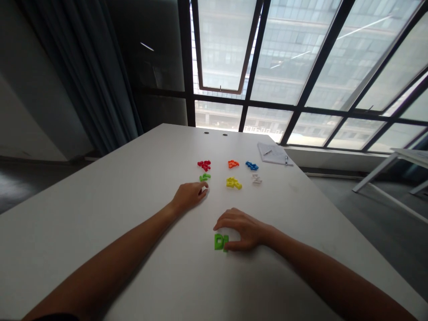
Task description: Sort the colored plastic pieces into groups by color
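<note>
Two green letter-shaped pieces stand side by side on the white table (167, 267) in front of me. The left one looks like a D (218, 242); the narrower green piece (225, 243) beside it is partly covered by my thumb. My right hand (245, 228) arches over this pair, fingers spread from the thumb, whose tip touches the narrower piece. Farther forward, my left hand (190, 195) rests on the table with thumb and forefinger apart and nothing visible between them. Just beyond its fingertips lies a small green pile (205, 177).
Piles of red (204, 165), orange (233, 164), blue (252, 166), yellow (233, 183) and white pieces (257, 179) lie beyond my hands. Paper (274, 154) with pens sits near the right edge. Windows and a dark curtain (90, 80) stand behind; another table (397, 156) is at right.
</note>
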A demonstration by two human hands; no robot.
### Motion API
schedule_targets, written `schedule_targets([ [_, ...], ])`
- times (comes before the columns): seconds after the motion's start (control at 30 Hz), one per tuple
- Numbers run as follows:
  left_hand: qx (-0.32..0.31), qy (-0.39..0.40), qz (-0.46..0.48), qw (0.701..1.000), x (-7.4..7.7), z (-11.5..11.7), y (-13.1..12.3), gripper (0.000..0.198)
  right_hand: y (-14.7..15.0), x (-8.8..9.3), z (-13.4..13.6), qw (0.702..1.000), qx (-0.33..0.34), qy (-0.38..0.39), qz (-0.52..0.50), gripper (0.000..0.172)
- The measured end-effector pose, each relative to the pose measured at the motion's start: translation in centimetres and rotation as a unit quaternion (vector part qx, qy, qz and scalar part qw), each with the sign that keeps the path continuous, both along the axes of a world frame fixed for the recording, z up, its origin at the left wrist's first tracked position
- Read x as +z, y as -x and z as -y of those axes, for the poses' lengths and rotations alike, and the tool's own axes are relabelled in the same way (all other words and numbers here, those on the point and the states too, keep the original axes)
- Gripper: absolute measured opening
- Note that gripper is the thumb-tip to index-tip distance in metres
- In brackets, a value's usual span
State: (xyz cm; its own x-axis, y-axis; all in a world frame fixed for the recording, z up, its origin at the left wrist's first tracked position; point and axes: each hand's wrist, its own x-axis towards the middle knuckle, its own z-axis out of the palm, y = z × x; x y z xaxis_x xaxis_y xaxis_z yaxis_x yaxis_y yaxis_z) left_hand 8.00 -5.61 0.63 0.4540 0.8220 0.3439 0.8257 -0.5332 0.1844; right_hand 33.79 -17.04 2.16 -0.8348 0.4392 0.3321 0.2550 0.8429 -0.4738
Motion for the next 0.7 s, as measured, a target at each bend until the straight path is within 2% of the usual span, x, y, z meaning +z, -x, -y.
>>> schedule_targets([
  [0.07,-0.042,-0.001,-0.016,0.999,0.0,0.4,-0.3,0.028,0.4,0.1,0.5,0.999,0.009,-0.025,0.047,0.051],
  [0.13,-0.072,-0.004,-0.024,0.997,0.1,0.7,-0.6,0.028,0.8,-0.1,0.8,0.996,-0.013,-0.046,0.072,0.044],
  [0.23,-0.095,0.002,-0.016,0.995,0.2,1.4,-0.9,0.026,0.8,-0.9,0.3,0.993,-0.090,-0.050,0.058,0.041],
  [0.33,-0.098,0.038,0.035,0.994,0.0,2.6,-1.1,0.024,0.2,-1.9,-1.0,0.981,-0.188,-0.046,0.022,0.050],
  [0.43,-0.114,0.089,0.074,0.987,-0.3,4.4,-1.2,0.025,-0.6,-2.8,-2.3,0.967,-0.252,-0.038,-0.011,0.057],
  [0.6,-0.167,0.104,0.076,0.978,-0.2,6.1,-2.2,0.048,-0.8,-3.6,-2.8,0.957,-0.271,-0.067,-0.082,0.060],
  [0.7,-0.181,0.094,0.096,0.974,-0.1,6.0,-2.6,0.045,-0.6,-3.5,-2.5,0.954,-0.257,-0.105,-0.112,0.059],
])
